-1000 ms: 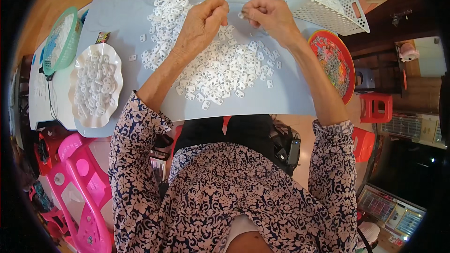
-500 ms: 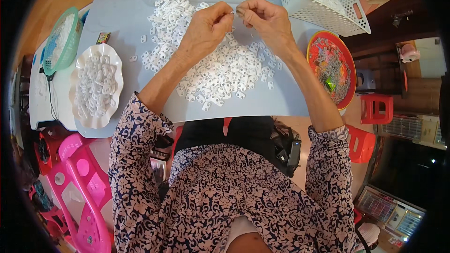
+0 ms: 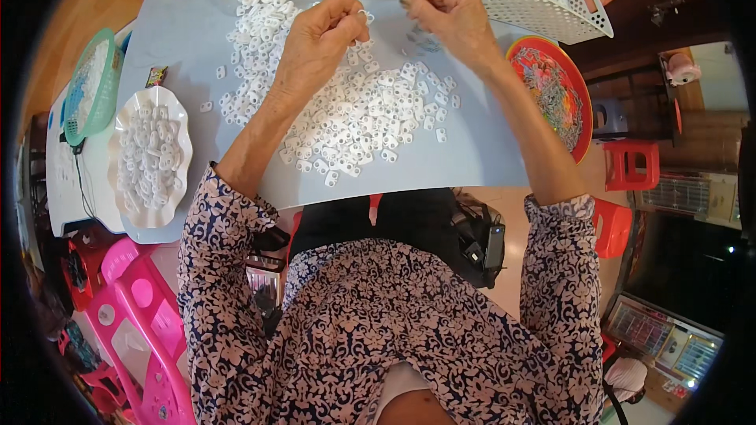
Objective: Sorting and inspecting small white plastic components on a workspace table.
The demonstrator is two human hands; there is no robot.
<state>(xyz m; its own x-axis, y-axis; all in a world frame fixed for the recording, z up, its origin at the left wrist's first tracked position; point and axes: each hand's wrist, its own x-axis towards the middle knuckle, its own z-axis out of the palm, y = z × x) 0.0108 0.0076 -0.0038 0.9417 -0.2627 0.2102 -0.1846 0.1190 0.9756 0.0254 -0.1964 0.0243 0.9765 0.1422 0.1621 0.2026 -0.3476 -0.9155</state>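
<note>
Both of my hands are raised over a grey-blue table (image 3: 504, 153). My left hand (image 3: 324, 41) is closed in a pinch, with a small white plastic piece (image 3: 363, 16) showing at its fingertips. To its right, my right hand (image 3: 455, 22) is also pinched; something brownish shows at its fingertips, too small to make out. The hands are apart. Below them spreads a pile of small white plastic pieces (image 3: 354, 122), many with two dark holes. More of these lie on the far side, partly hidden by my left hand.
On the left stand a wavy-edged white dish (image 3: 183, 159) of white pieces and a green basket (image 3: 110, 83). A white perforated basket (image 3: 583, 20) is at the far right. Nearer, a red tray (image 3: 581, 83) holds small grey metal-looking parts. A pink chair (image 3: 150, 330) stands at lower left.
My hands have drawn apart, the left one moving left and slightly down. The view has shifted a little, so the table contents appear farther left.
</note>
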